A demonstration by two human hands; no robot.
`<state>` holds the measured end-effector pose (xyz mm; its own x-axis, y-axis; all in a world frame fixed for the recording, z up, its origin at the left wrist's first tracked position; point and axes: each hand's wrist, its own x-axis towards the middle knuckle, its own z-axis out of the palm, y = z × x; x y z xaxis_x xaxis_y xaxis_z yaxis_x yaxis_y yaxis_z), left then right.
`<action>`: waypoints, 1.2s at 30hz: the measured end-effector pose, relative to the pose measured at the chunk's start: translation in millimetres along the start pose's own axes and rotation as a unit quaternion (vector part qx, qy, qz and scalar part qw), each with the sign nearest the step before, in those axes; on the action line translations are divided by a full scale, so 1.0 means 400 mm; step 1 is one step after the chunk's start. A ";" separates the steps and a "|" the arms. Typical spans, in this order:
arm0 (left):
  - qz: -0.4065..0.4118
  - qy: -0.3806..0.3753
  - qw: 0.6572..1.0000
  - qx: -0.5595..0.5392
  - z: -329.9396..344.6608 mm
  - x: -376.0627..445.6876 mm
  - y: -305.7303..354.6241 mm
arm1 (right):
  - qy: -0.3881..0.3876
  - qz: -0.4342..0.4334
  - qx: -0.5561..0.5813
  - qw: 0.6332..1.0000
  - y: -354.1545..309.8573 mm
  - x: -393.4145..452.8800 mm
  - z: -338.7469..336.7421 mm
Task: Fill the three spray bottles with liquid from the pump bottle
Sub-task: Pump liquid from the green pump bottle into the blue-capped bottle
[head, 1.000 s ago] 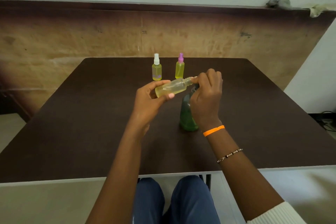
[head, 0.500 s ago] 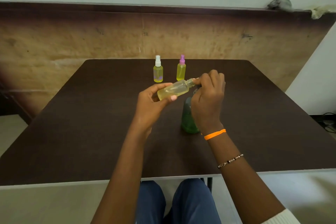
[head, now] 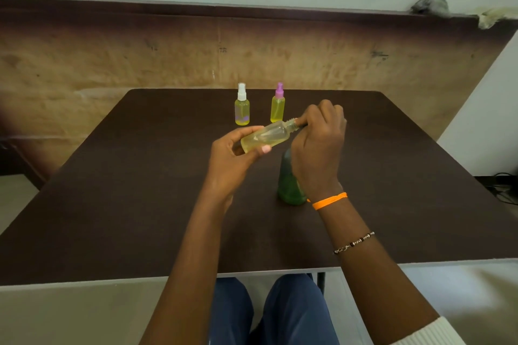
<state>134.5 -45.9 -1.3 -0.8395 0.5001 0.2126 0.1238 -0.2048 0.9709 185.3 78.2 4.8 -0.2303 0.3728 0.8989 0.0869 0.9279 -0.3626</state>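
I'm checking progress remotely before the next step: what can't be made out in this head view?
- Pump bottle: its top and pump head are hidden behind the right hand.
- Spray bottle held tilted by the left hand: the right hand's fingers cover what is at its threaded neck, so cap or nozzle is unclear.
- Its liquid level: too faint to tell.

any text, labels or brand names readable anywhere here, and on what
None can be read.
White-capped bottle: a purple patch low on it, perhaps a label; too blurred to read.
Purple-capped bottle: no text visible.
Bottle held in the left hand, the right hand at its neck: clear, no print visible.
Green bottle: mostly hidden; no label shows.
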 end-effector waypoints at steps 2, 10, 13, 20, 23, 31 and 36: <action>0.001 0.001 1.000 0.007 -0.002 0.003 -0.006 | 0.009 -0.010 -0.006 1.000 0.010 -0.010 0.005; -0.010 0.000 1.000 0.021 -0.005 -0.005 -0.018 | 0.024 -0.024 -0.012 0.999 0.025 -0.033 0.013; -0.004 0.004 1.000 0.006 0.002 -0.003 -0.002 | 0.010 -0.025 0.003 1.000 0.015 -0.006 0.004; 0.000 -0.002 1.000 0.015 -0.006 0.005 -0.013 | 0.014 -0.022 -0.016 1.000 0.026 -0.029 0.011; -0.002 -0.002 1.000 0.022 -0.010 0.006 -0.019 | 0.014 -0.029 -0.033 0.999 0.031 -0.032 0.017; 0.004 0.012 1.000 0.017 0.002 -0.004 0.005 | -0.028 -0.027 -0.016 0.999 0.003 0.017 -0.006; -0.005 0.006 1.000 0.018 0.000 -0.005 -0.003 | -0.001 -0.030 -0.010 0.999 0.025 -0.022 0.000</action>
<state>136.2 -46.6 -3.0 -0.8466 0.4928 0.2009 0.1333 -0.1692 0.9765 188.2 84.0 -6.9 -0.2373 0.3165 0.9184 0.0926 0.9485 -0.3029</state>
